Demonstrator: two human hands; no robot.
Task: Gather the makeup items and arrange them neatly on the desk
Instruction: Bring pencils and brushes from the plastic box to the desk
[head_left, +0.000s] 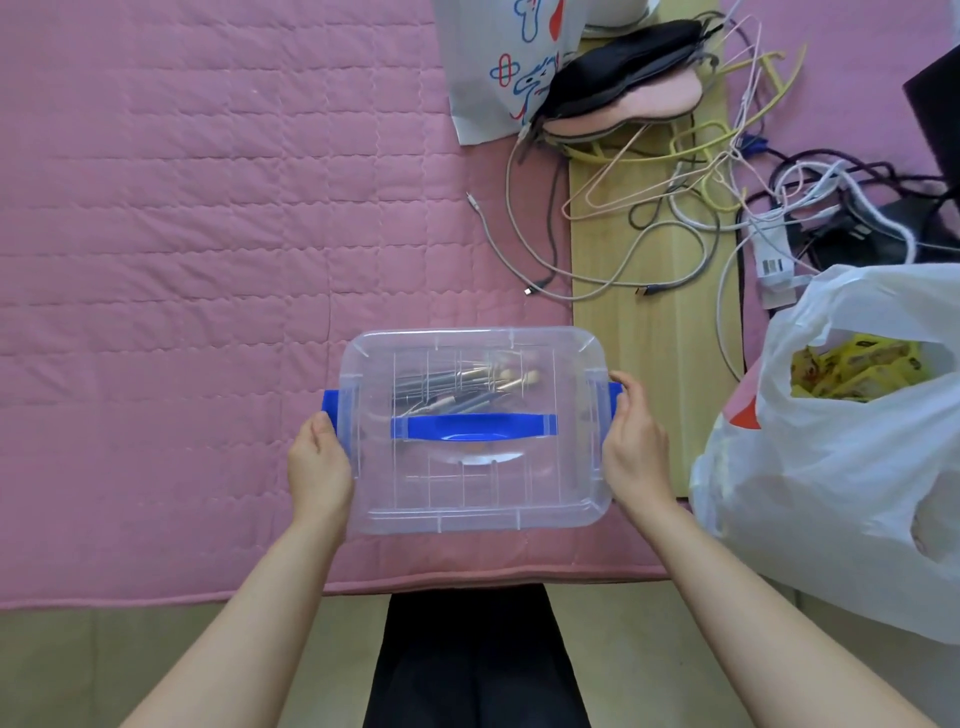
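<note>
A clear plastic storage box (475, 488) with a closed lid, a blue carry handle (472, 427) and blue side latches sits over the near edge of a pink quilted surface (208, 260). Several makeup brushes (457, 387) lie inside, seen through the lid. My left hand (318, 462) grips the box's left end at the blue latch. At the right end, my right hand (635, 441) grips the box with its fingers on the other blue latch.
A white plastic bag (852, 467) holding yellow packets stands right of the box. Behind it run a wooden board (649, 338), tangled cables, wire hangers, a power strip, sleep masks and a printed white bag (498, 67). The floor lies below the quilt's edge.
</note>
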